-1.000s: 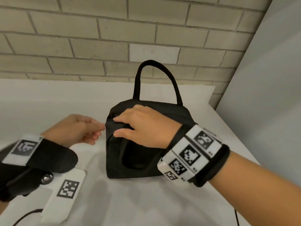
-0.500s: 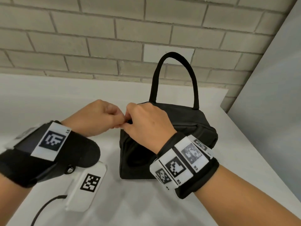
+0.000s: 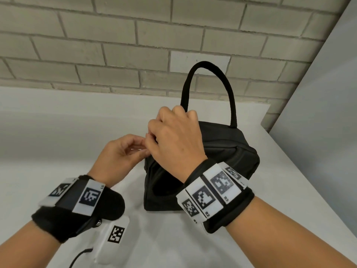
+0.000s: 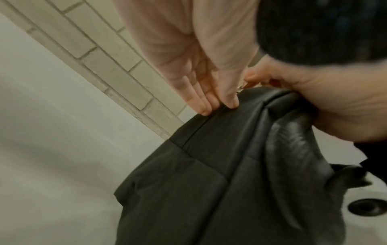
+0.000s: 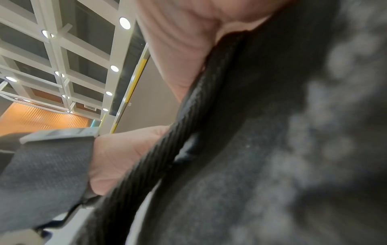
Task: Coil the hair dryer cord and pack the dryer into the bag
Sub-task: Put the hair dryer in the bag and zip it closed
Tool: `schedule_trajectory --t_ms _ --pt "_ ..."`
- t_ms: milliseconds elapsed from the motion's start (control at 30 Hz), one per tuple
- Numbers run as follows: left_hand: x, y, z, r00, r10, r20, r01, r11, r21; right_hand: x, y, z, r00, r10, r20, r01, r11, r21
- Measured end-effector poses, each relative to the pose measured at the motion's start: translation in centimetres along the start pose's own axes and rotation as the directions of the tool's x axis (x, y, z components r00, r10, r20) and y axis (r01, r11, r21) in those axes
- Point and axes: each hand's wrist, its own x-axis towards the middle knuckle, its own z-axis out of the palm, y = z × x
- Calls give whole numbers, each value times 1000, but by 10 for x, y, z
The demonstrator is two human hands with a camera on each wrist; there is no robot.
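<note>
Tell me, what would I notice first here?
A black bag with a tall looped handle stands on the white table before a brick wall. Both hands meet at its near top corner: the right hand grips the cloth, the left hand pinches the edge.

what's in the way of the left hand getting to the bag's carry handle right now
Probably reachable, though not straight on: the handle stands upright and bare, but the right hand grips the bag top between it and the left hand, which pinches the bag's corner and would need to let go.
</note>
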Motion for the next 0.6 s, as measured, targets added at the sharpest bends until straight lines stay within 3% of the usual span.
schedule_trajectory --t_ms 200,400,600 --pt "9 3 2 993 87 78 -92 994 65 1 -5 -3 998 4 67 -5 1000 13" --pt "8 5 -2 989 12 148 -1 997 -72 0 6 -10 987 52 153 -69 992 106" --pt "11 11 6 989 36 143 -35 999 -8 -3 5 -3 985 51 163 -73 989 132"
